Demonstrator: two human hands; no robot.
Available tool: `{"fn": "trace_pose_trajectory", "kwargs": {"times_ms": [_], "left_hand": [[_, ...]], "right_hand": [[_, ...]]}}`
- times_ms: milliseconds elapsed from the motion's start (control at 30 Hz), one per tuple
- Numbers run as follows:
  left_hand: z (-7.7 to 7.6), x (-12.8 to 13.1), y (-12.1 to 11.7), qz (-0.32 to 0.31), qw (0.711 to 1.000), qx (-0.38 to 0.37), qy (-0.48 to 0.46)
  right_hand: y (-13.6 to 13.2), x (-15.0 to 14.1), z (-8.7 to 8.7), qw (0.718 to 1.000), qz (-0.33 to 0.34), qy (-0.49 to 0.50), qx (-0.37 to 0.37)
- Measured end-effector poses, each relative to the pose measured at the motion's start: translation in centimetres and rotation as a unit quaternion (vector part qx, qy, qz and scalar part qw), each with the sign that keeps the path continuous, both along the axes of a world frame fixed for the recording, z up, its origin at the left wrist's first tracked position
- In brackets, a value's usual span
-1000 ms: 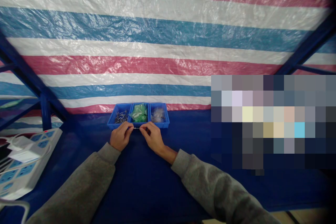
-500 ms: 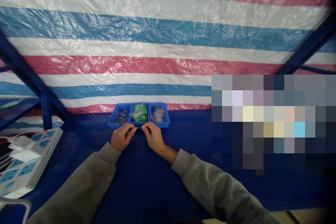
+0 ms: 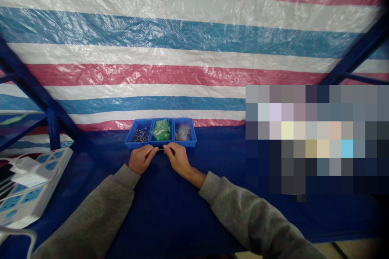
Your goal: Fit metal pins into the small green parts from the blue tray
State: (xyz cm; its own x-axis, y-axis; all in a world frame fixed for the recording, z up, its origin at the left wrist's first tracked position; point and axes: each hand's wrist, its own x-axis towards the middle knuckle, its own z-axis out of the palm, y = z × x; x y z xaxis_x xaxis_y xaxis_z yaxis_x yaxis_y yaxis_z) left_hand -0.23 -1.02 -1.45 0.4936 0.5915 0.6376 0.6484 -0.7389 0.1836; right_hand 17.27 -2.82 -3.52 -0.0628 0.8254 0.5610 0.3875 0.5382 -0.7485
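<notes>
Between my two hands, just in front of the blue bins, runs a thin silvery rod (image 3: 161, 149), possibly a screw; its ends are covered by the fingertips. My left hand (image 3: 141, 159) pinches one end between thumb and fingers. At the other end, my right hand (image 3: 179, 161) is closed in a similar pinch. Behind the hands, the left blue bin (image 3: 130, 144) holds loose metal screws (image 3: 141, 134). A green plastic bag (image 3: 161, 130) fills the middle bin, and clear plastic bags (image 3: 183, 133) lie in the right one.
A white power strip (image 3: 57, 178) with plugs and cables lies on the left of the blue table (image 3: 164, 214). Blue frame bars (image 3: 53, 125) stand at both sides. A striped plastic sheet (image 3: 182, 40) hangs behind. Blurred blocks hide the right side.
Hardly anything differs. Both hands keep their pinch on the thin rod, which is now tilted very slightly.
</notes>
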Motion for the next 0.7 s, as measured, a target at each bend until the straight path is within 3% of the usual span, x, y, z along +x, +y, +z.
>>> {"fn": "trace_pose_trajectory", "kwargs": {"times_ms": [433, 700], "left_hand": [[0.12, -0.18, -0.06, 0.011, 1.0, -0.018, -0.008], [-0.23, -0.11, 0.13, 0.001, 0.997, -0.034, -0.07]], "right_hand": [[-0.12, -0.13, -0.07, 0.999, 0.014, 0.032, 0.007], [-0.16, -0.03, 0.03, 0.999, -0.005, 0.03, 0.007]]}}
